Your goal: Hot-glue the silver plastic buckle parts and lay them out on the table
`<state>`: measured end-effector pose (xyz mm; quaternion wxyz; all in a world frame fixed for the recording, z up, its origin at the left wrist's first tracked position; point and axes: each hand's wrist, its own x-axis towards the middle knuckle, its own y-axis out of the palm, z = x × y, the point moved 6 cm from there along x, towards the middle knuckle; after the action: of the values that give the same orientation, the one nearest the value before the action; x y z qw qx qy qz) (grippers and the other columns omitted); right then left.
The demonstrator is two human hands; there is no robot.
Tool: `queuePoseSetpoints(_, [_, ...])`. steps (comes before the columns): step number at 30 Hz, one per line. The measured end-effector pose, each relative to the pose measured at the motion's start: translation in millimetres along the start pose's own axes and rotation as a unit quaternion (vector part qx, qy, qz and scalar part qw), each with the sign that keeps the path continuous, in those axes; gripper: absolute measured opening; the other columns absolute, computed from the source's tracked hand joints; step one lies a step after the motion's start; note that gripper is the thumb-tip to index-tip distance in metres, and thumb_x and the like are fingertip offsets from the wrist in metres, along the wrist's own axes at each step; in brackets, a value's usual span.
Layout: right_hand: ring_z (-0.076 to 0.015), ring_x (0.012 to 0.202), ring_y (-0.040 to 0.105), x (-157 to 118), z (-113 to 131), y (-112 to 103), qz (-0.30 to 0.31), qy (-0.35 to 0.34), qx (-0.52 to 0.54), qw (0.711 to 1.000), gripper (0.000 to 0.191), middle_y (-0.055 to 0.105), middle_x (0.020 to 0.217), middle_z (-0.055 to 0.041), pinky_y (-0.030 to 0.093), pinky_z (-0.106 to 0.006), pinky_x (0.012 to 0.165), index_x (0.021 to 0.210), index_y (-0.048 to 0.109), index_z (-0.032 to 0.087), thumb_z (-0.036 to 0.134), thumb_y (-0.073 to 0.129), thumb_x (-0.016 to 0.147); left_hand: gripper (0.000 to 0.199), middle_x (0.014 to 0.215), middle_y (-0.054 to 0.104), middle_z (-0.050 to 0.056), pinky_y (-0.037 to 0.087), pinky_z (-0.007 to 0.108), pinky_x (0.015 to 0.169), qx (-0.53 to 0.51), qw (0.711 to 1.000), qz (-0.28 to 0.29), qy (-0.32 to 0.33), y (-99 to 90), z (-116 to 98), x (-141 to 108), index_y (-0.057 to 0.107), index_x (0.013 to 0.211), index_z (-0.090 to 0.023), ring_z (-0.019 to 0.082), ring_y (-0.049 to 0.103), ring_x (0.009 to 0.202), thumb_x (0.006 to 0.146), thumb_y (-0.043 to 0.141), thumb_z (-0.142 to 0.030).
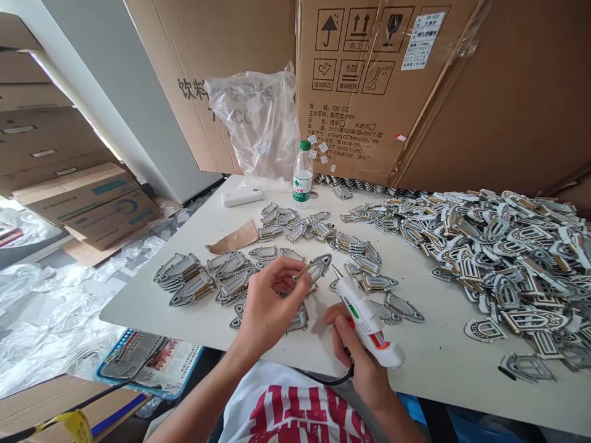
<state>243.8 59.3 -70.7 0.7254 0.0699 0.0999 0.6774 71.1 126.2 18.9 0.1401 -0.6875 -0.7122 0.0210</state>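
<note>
Between the thumb and fingers of my left hand (272, 301) is a small grey arch-shaped frame piece (318, 267), its pointed end turned to the right. My right hand (357, 354) is wrapped round a white hot glue gun (362, 311) with a red trigger. The metal nozzle points up and left, close to the held piece; whether they touch I cannot tell. Similar grey pieces (233, 277) lie spread under and beside my left hand. More of them (364, 264) lie behind the glue gun, and a stack (184, 277) stands at the left.
A large heap of arch pieces (508, 246) covers the table's right side. Toward the back are a water bottle (303, 178), a white box-like device (242, 195), a brown scrap (234, 237) and a clear plastic bag (258, 123). Tall cardboard boxes (351, 123) stand behind the table (415, 381).
</note>
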Motion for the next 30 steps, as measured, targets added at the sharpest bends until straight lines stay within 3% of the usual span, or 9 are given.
queuePoseSetpoints(7, [-0.0118, 0.053, 0.021, -2.0, 1.2, 1.9, 0.003, 0.026, -0.028, 0.999, 0.05, 0.034, 0.054, 0.0091, 0.021, -0.029, 0.051, 0.094, 0.079, 0.019, 0.069, 0.075, 0.098, 0.022, 0.076, 0.074, 0.001, 0.065, 0.029, 0.062, -0.05, 0.998, 0.025, -0.043, 5.3, 5.6, -2.1, 0.074, 0.099, -0.02, 0.017, 0.073, 0.064, 0.092, 0.082, -0.039])
queuePoseSetpoints(19, [-0.0111, 0.052, 0.023, -0.7, 6.0, 2.5, -0.007, 0.022, -0.026, 0.999, 0.05, 0.036, 0.055, 0.0081, 0.021, -0.028, 0.05, 0.084, 0.074, 0.02, 0.068, 0.077, 0.097, 0.02, 0.074, 0.072, 0.0, 0.063, 0.028, 0.06, -0.076, 0.995, 0.035, -0.059, 7.7, 2.3, -6.2, 0.071, 0.095, -0.02, 0.016, 0.073, 0.061, 0.092, 0.081, -0.037])
queuePoseSetpoints(24, [-0.0106, 0.051, 0.024, 0.6, -1.3, 0.1, 0.01, 0.016, -0.035, 0.999, 0.048, 0.039, 0.056, 0.0073, 0.024, -0.028, 0.049, 0.086, 0.076, 0.02, 0.066, 0.076, 0.098, 0.019, 0.074, 0.072, 0.0, 0.063, 0.027, 0.059, -0.078, 0.995, 0.038, -0.053, 8.1, 4.4, -6.4, 0.071, 0.096, -0.02, 0.016, 0.073, 0.061, 0.093, 0.081, -0.036])
queuePoseSetpoints(30, [-0.0099, 0.051, 0.027, 2.5, -13.5, -4.7, -0.021, 0.035, -0.021, 0.999, 0.049, 0.048, 0.06, 0.0047, 0.026, -0.026, 0.047, 0.086, 0.076, 0.02, 0.068, 0.08, 0.094, 0.017, 0.075, 0.072, 0.0, 0.063, 0.027, 0.059, -0.085, 0.994, 0.038, -0.057, 9.4, 2.2, -8.2, 0.07, 0.095, -0.02, 0.016, 0.074, 0.062, 0.093, 0.081, -0.033])
